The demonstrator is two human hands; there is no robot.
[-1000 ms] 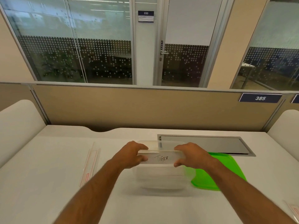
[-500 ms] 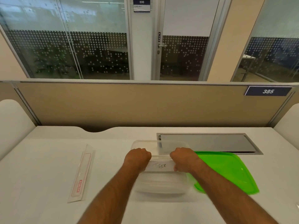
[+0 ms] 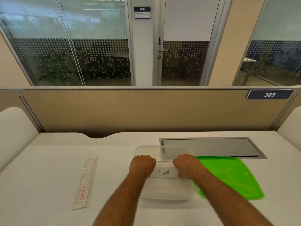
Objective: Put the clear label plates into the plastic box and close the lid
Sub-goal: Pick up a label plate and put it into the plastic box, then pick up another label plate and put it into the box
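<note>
Both hands, left (image 3: pixel 143 165) and right (image 3: pixel 187 165), grip the TIGER plate (image 3: pixel 164 172) by its ends over the plastic box (image 3: pixel 166 190) at table centre; lowered crooked, it could jam across the rim.

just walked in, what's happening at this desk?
A person is loading clear label plates into a clear plastic box on the white desk. The left hand and right hand each grip one end of a plate marked TIGER, holding it across the open box. A second plate with red print lies flat on the desk to the left, untouched. The green lid lies off the box, beside it on the right, so the box is not closed.
</note>
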